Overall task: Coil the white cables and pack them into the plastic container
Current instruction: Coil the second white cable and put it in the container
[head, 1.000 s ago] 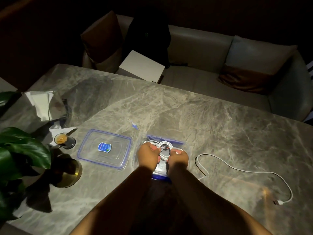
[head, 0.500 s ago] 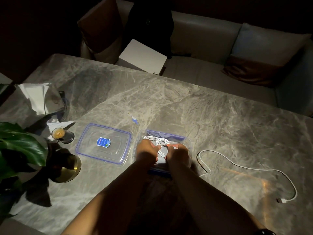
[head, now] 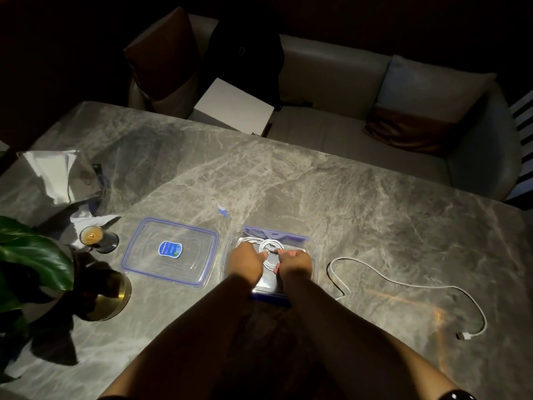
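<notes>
Head view, the only one here: a person sits at a gray stone table (head: 331, 192) in a dim room. Both hands are down in a clear plastic box (head: 313, 249) with a blue rim. The left hand (head: 245, 259) and the right hand (head: 294, 262) are close together, one on each side of a coiled white cable (head: 269, 249). The fingers of both hands curl in and press on the coil, so each hand looks closed on it. I cannot tell how tight the hold is. The coil lies flat in the far half of the box, like a round ring, so it has no long side. One end with an orange tip pokes toward the right hand.

The lid (head: 170, 252) lies flat on the table just to the left of the box, with its blue sticker up.

A second white cable (head: 403, 284) is loose on the table, to the right of the box. It is not coiled yet. It runs in a long wavy line from near the box out to the right, and its plug end (head: 464, 336) points left, back toward the person.

So I think one cable is nearly packed. The loose cable still has to be coiled and put in.
</notes>
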Tool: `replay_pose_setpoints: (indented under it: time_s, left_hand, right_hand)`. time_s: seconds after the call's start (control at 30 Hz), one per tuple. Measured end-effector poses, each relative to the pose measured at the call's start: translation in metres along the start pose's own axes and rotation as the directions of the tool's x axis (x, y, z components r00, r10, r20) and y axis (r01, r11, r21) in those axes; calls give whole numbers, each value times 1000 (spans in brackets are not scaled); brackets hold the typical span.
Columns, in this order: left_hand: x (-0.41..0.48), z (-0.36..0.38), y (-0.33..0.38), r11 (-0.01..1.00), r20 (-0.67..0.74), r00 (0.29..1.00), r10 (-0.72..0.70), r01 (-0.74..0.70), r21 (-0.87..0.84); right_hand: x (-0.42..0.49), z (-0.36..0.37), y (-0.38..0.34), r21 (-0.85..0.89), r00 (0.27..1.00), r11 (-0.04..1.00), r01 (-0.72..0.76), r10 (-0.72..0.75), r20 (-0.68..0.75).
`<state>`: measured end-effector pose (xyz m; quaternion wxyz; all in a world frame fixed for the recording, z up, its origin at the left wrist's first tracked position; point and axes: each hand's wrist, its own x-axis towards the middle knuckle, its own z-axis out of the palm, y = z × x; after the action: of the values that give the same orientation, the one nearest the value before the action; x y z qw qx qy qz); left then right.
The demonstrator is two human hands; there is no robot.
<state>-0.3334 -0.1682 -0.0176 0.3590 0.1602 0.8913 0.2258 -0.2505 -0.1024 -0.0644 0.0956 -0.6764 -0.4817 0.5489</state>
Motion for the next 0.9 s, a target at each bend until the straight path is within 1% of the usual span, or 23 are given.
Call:
replay_pose_setpoints:
  time_s: [0.1, 0.13, 0.23, 0.33, 0.5, 0.57, 0.63, 0.7, 0.77, 0.83, 0.9]
  left_hand:
    - [-1, 0, 2, 997, 20, 999, -26, 27, -77]
    - [-4, -2, 5, 997, 32, 999, -36, 38, -74]
    - [-12, -12, 13, 997, 22, 999, -44, 45, -62]
    - [-23, -19, 17, 997, -2, 999, -34, 33, -74]
    - [-47, -28, 20, 990, -11, 996, 88, -88, -113]
    - [-56, -31, 19, 984, -9, 986, 166, -166, -57]
    - [-65, -33, 16, 974, 3, 975, 222, -222, -42]
    - [-75, -32, 13, 961, 14, 961, 277, -276, -25]
    - [-91, -35, 13, 944, 23, 945, 328, -328, 31]
    - [-103, -37, 12, 928, 35, 932, 360, -361, 91]
    - [-115, -37, 11, 912, 57, 921, 386, -390, 131]
  right_hand:
    - [41, 13, 33, 4, 1000, 1000, -6, 6, 3]
    - [35, 8, 27, -15, 1000, 1000, -7, 7, 3]
    - [-20, -18, -14, -90, 998, 994, 56, -53, 40]
    - [-35, -31, -21, -145, 994, 987, 70, -56, 96]
    - [-79, -57, -44, -230, 980, 963, 140, -102, 169]
    - [-85, -66, -43, -254, 976, 951, 178, -137, 171]
    - [-91, -71, -43, -261, 966, 941, 216, -169, 194]
    - [-96, -78, -43, -266, 953, 932, 245, -181, 243]
    - [-101, -86, -40, -283, 932, 913, 293, -206, 298]
    - [-108, -95, -38, -347, 904, 857, 382, -269, 331]
    - [-116, -105, -36, -433, 859, 753, 495, -348, 376]
